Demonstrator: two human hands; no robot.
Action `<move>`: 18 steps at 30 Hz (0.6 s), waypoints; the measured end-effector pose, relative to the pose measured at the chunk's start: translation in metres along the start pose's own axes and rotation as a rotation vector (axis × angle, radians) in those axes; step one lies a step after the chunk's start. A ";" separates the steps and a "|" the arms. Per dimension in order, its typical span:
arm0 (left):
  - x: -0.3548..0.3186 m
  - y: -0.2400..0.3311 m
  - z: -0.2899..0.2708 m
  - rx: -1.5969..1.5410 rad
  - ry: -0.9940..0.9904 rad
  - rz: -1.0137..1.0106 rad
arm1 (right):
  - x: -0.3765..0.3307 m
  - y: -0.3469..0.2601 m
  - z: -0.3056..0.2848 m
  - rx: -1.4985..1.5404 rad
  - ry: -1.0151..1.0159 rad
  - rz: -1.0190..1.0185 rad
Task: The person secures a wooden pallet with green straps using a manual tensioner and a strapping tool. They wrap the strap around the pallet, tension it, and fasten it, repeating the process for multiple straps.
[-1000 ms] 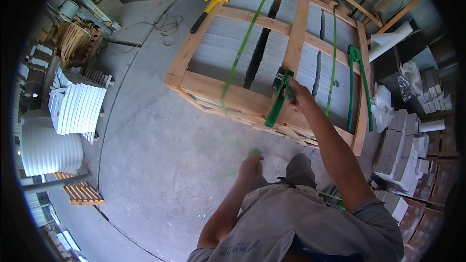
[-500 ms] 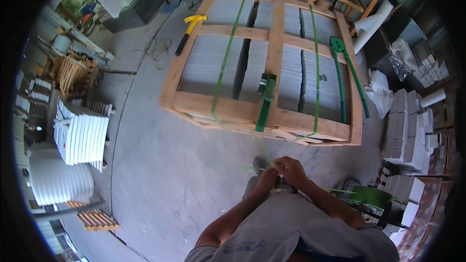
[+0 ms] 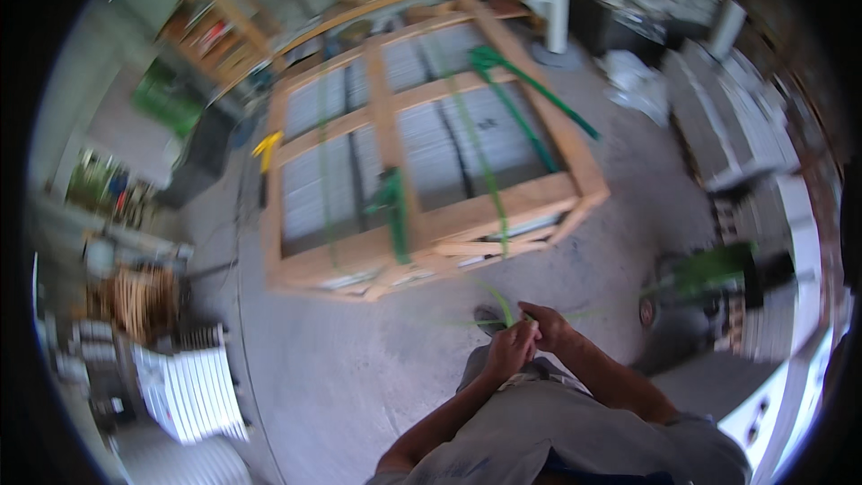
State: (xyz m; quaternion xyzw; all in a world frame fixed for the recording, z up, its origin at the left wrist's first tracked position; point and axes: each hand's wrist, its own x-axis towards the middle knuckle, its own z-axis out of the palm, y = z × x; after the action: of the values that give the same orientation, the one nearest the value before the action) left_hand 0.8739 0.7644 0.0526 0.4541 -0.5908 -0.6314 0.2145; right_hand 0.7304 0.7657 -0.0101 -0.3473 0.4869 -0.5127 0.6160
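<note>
My left hand (image 3: 508, 352) and my right hand (image 3: 548, 327) meet in front of my waist, both pinching a thin green strap (image 3: 503, 307) that runs up toward the wooden crate (image 3: 503, 207). The crate lies on the concrete floor and holds stacked grey slabs. Green straps cross it. A green strapping tool (image 3: 391, 207) rests on the crate's near middle board. A second long green tool (image 3: 521, 94) lies across the far right part. The picture is motion-blurred.
A yellow-headed hammer (image 3: 267, 151) lies at the crate's left edge. White stacked slabs (image 3: 193, 386) stand at lower left beside a wooden pallet stack (image 3: 135, 301). A green strap dispenser (image 3: 714, 274) and stacked grey tiles (image 3: 727, 126) are on the right.
My right hand left the green tool on the crate and came back to my waist, joining the left hand on the strap. The view swung left, so the crate now sits tilted.
</note>
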 end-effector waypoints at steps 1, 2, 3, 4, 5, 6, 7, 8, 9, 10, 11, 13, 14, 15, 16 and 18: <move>-0.006 0.001 0.005 0.055 -0.073 0.000 | -0.014 -0.001 -0.008 -0.227 0.051 -0.375; -0.015 0.003 0.011 0.109 -0.124 0.046 | -0.023 0.001 -0.010 -0.367 0.097 -0.514; -0.022 0.005 0.014 0.159 -0.167 0.119 | -0.035 0.002 -0.014 -0.398 0.142 -0.513; -0.026 0.007 0.019 0.204 -0.196 0.173 | -0.034 0.003 -0.017 -0.297 0.161 -0.314; -0.032 0.010 0.023 0.045 -0.253 0.116 | -0.042 0.003 -0.020 -0.208 0.185 -0.125; -0.042 0.013 0.025 -0.105 -0.295 0.021 | -0.046 0.003 -0.023 -0.167 0.146 -0.089; -0.050 0.017 0.026 -0.252 -0.334 -0.080 | -0.050 0.001 -0.024 -0.151 0.122 -0.057; -0.056 0.020 0.025 -0.251 -0.342 -0.099 | -0.053 -0.001 -0.026 -0.122 0.120 -0.034; -0.061 0.023 0.025 -0.248 -0.358 -0.121 | -0.056 -0.005 -0.026 -0.038 0.122 0.057; -0.065 0.024 0.025 -0.203 -0.351 -0.095 | -0.059 -0.010 -0.027 -0.065 0.118 0.013; -0.067 0.024 0.026 -0.214 -0.359 -0.173 | -0.063 -0.017 -0.026 -0.152 0.135 -0.078; -0.068 0.019 0.028 -0.216 -0.308 -0.225 | -0.066 -0.032 -0.023 -0.036 0.076 0.034; -0.067 0.016 0.029 -0.218 -0.276 -0.247 | -0.069 -0.040 -0.019 -0.132 0.091 -0.062; -0.065 0.012 0.028 -0.237 -0.294 -0.254 | -0.070 -0.047 -0.013 -0.228 0.102 -0.157; -0.063 0.008 0.026 -0.259 -0.304 -0.260 | -0.070 -0.054 -0.005 -0.326 0.107 -0.250; -0.063 0.002 0.019 -0.299 -0.336 -0.242 | -0.070 -0.070 0.007 -0.340 0.217 -0.224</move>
State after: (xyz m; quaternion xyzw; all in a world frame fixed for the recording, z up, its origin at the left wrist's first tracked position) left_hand 0.8886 0.8257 0.0725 0.3737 -0.4594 -0.7994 0.1010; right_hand 0.7165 0.8168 0.0743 -0.4405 0.5882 -0.5229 0.4320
